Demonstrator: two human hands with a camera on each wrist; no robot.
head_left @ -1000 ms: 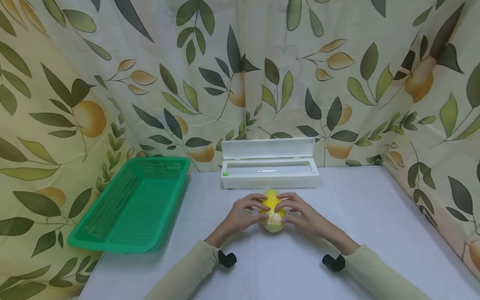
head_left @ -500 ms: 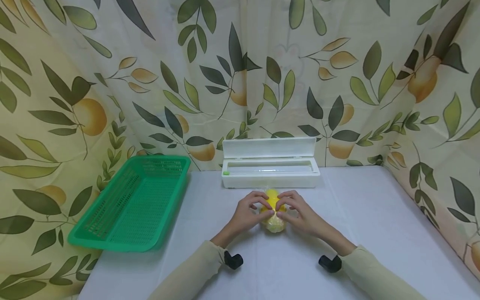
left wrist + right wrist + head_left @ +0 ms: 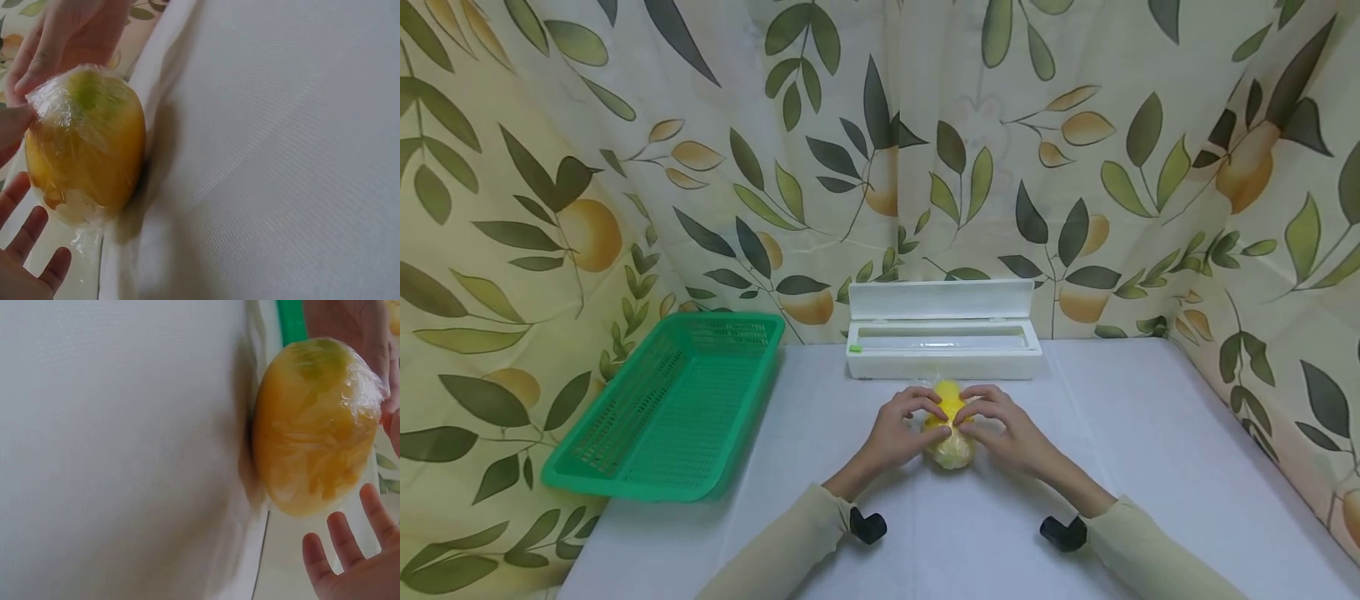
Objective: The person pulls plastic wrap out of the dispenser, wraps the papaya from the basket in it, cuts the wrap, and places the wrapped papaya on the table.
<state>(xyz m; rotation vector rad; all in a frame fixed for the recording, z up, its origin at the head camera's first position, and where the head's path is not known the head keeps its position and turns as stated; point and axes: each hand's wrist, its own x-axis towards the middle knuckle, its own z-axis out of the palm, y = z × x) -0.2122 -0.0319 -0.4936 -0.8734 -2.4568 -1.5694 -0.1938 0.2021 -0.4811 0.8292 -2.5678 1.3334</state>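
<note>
A yellow fruit with a green patch at one end lies on the white table, wrapped in clear cling film. Both hands meet over it in the head view. My left hand pinches the film on top with thumb and forefinger, and my right hand does the same from the other side. Each wrist view shows spread lower fingers beside the fruit, away from its surface. Bunched, shiny film gathers near the thumbs, whose exact grip is partly hidden.
Behind the fruit stands a white cling film dispenser, its lid raised and a green slider at its left end. A green plastic basket sits at the table's left. Leaf-patterned curtains surround the back and sides.
The thumbs and forefingers have drawn closer together on top of the fruit since a second ago. Fruit, basket and dispenser stay in place; the head view shifts slightly.
</note>
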